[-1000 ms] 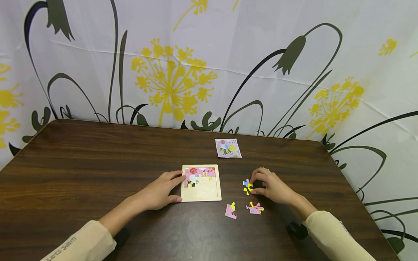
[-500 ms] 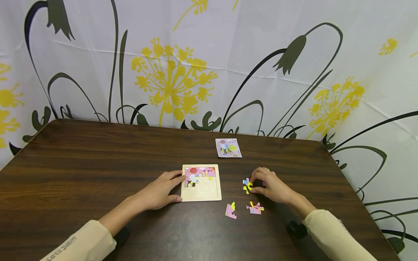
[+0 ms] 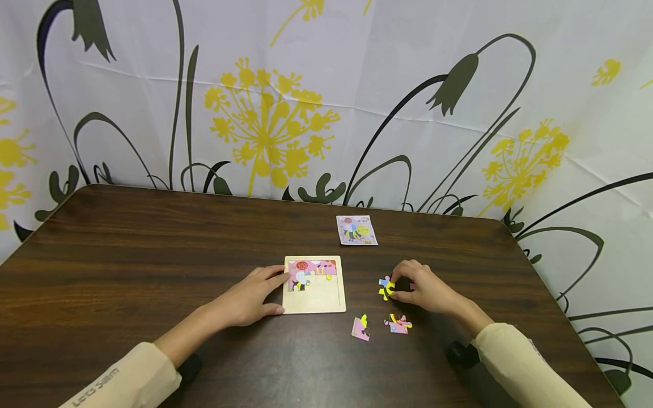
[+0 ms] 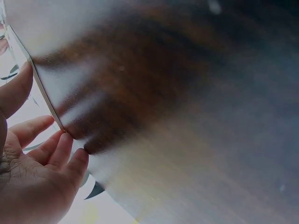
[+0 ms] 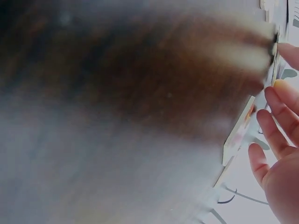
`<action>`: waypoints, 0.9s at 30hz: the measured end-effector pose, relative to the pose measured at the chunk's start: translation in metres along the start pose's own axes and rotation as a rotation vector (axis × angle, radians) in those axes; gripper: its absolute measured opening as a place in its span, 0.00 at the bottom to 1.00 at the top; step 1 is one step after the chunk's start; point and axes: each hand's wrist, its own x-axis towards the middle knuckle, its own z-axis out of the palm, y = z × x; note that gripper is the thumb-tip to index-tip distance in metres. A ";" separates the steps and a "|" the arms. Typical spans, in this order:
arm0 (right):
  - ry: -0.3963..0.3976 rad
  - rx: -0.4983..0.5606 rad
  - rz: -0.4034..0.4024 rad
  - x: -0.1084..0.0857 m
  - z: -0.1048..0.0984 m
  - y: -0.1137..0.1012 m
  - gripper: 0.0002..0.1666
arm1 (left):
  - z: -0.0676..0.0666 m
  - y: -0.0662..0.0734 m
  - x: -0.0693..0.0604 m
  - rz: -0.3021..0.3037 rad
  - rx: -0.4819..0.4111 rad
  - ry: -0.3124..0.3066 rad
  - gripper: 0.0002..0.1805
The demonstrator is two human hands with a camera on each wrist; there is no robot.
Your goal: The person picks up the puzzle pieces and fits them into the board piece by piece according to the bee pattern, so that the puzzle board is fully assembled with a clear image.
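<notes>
My left hand (image 3: 247,297) rests at the left edge of a square wooden puzzle tray (image 3: 318,303), fingers and thumb loosely spread along it. Pink pieces fill the tray's top row and part of its left side. In the left wrist view, the fingertips touch the tray's thin rim (image 4: 46,99). To the right of the tray, my right hand (image 3: 431,292) pinches a yellow, black and blue puzzle piece (image 3: 386,289) between thumb and forefinger, at the tabletop. Partly hidden under that hand is a pink piece (image 3: 412,286).
Two loose puzzle pieces lie nearer me, a pink-and-yellow one (image 3: 360,328) and a pink one with a rainbow stripe (image 3: 399,324). A bee picture card (image 3: 357,230) lies toward the back of the dark wooden table (image 3: 153,243). Behind it hangs a flowered cloth (image 3: 377,68).
</notes>
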 end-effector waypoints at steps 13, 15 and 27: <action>0.012 0.028 -0.037 0.010 -0.004 0.002 0.12 | 0.000 0.000 0.000 0.000 -0.002 -0.003 0.34; 0.006 0.032 -0.022 0.011 -0.004 0.001 0.12 | 0.000 0.000 0.000 -0.002 -0.002 -0.004 0.34; -0.028 0.033 -0.017 0.028 -0.008 -0.012 0.12 | 0.000 0.000 0.001 -0.003 -0.005 -0.010 0.34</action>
